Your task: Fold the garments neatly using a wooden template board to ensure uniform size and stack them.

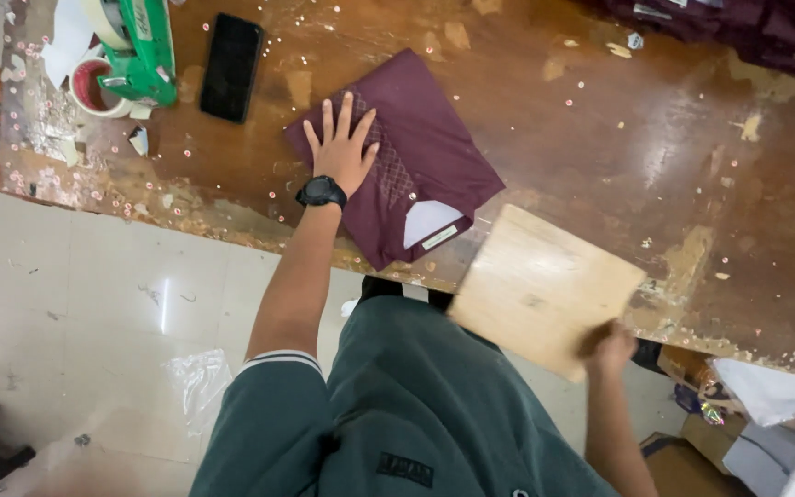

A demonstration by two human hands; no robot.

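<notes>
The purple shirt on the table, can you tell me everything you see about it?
The folded shirt is dark maroon cloth with a dotted, stitched pattern down its front. It lies flat and turned at an angle near the front edge of the worn wooden table. A white card with a small label shows at its collar end. The left hand, fingers spread, presses flat on it. The wooden board nearby does not clearly touch it.

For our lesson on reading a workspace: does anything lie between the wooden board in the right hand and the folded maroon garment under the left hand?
Nothing visible does. The right hand holds the wooden board beside the folded maroon garment, with only bare table between. The left hand lies flat on the garment's far part.
</notes>
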